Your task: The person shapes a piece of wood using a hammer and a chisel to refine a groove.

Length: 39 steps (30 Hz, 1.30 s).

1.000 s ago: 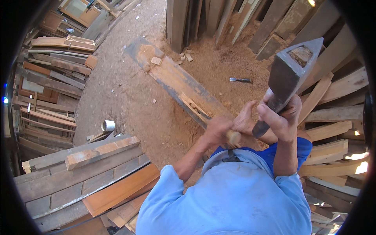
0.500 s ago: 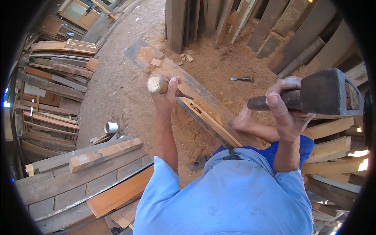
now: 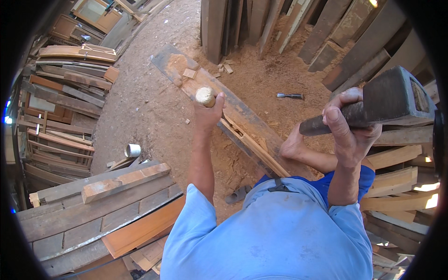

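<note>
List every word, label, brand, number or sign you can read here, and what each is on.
None can be read.
The hammer in the right hand shows no lettering.
The wooden handle in the left hand shows none.
The blue shirt shows none.
The white pot and loose chisel are too small to tell.

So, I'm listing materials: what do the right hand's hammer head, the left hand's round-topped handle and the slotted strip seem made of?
Hammer head: probably metal, dull and dark, with worn grey edges; the brown core looks like wood.
Round-topped handle: likely bare wood, pale and rough on top.
Slotted strip: apparently unfinished wood, with pale tan faces.
</note>
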Each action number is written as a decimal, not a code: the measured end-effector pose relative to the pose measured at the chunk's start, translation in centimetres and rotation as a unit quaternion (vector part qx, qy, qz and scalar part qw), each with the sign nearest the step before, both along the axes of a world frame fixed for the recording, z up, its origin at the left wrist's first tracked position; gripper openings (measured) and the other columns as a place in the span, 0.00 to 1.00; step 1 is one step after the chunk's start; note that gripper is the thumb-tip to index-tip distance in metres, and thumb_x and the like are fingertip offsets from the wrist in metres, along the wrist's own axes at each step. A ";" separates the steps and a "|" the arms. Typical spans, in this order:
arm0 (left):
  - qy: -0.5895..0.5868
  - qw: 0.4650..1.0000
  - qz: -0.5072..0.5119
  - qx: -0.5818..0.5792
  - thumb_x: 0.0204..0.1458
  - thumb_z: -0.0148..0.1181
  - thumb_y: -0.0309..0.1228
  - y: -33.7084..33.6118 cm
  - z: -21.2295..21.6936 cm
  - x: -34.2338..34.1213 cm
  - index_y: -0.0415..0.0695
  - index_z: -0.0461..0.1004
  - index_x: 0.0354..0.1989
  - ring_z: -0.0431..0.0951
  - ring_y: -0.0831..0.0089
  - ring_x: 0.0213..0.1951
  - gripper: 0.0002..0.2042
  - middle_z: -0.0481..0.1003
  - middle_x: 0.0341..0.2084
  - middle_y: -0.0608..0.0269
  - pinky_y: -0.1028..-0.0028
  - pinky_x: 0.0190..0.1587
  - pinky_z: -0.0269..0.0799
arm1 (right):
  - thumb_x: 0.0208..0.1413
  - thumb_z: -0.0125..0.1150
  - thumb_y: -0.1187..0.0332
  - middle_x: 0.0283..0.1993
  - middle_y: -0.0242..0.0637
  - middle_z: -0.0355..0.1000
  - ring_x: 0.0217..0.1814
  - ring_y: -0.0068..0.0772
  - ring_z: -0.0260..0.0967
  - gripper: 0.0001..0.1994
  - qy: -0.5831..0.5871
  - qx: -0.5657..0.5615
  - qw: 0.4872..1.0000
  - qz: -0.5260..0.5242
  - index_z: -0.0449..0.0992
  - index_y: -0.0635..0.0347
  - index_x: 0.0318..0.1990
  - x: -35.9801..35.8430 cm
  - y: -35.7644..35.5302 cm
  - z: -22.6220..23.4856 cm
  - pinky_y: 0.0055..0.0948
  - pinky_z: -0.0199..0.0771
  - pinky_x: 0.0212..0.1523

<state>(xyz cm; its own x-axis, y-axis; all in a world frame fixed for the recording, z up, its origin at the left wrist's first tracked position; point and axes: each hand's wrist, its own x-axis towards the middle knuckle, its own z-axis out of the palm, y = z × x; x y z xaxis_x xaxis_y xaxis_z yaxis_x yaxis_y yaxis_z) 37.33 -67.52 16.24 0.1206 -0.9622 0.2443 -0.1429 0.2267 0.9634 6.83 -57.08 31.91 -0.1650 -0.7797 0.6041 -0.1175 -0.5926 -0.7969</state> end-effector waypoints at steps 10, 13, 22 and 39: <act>-0.140 0.986 -0.084 -0.027 0.50 0.64 0.23 0.5 1.6 -5.7 0.37 0.78 0.33 0.80 0.73 0.28 0.04 0.78 0.23 0.61 0.70 0.33 0.74 | 0.58 0.67 0.64 0.27 0.44 0.77 0.27 0.38 0.75 0.12 0.294 0.200 0.935 0.011 0.76 0.65 0.41 4.2 -5.7 -5.9 0.39 0.73 0.31; -0.218 0.973 -0.066 -0.028 0.51 0.65 0.25 -0.2 0.2 -5.9 0.37 0.77 0.31 0.81 0.71 0.31 0.04 0.79 0.25 0.56 0.68 0.35 0.75 | 0.58 0.67 0.60 0.30 0.53 0.75 0.29 0.48 0.73 0.17 0.533 0.236 0.812 0.015 0.74 0.67 0.42 3.4 -8.3 -5.0 0.45 0.72 0.36; -0.102 0.994 0.006 0.045 0.55 0.66 0.29 -0.1 -1.4 -2.9 0.39 0.76 0.31 0.76 0.79 0.23 0.07 0.76 0.19 0.67 0.73 0.29 0.73 | 0.59 0.65 0.67 0.26 0.30 0.75 0.22 0.23 0.69 0.07 -0.152 -0.050 0.984 0.079 0.78 0.62 0.34 5.9 -8.1 3.8 0.29 0.69 0.25; -0.084 0.996 -0.018 0.015 0.54 0.66 0.27 0.2 -2.8 -2.0 0.40 0.74 0.30 0.75 0.79 0.26 0.06 0.75 0.21 0.68 0.73 0.29 0.71 | 0.55 0.69 0.69 0.26 0.28 0.74 0.28 0.21 0.73 0.07 0.022 -0.118 0.993 -0.021 0.79 0.61 0.38 7.0 -8.7 5.7 0.28 0.73 0.31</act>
<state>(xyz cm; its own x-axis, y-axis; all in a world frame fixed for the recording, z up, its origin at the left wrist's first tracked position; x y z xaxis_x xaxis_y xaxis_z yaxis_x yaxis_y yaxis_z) 35.37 -67.35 13.47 0.0462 -0.9721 0.2299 -0.2947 0.2067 0.9330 13.82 -65.77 37.61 -0.1644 -0.6084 0.7764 -0.1776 -0.7560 -0.6300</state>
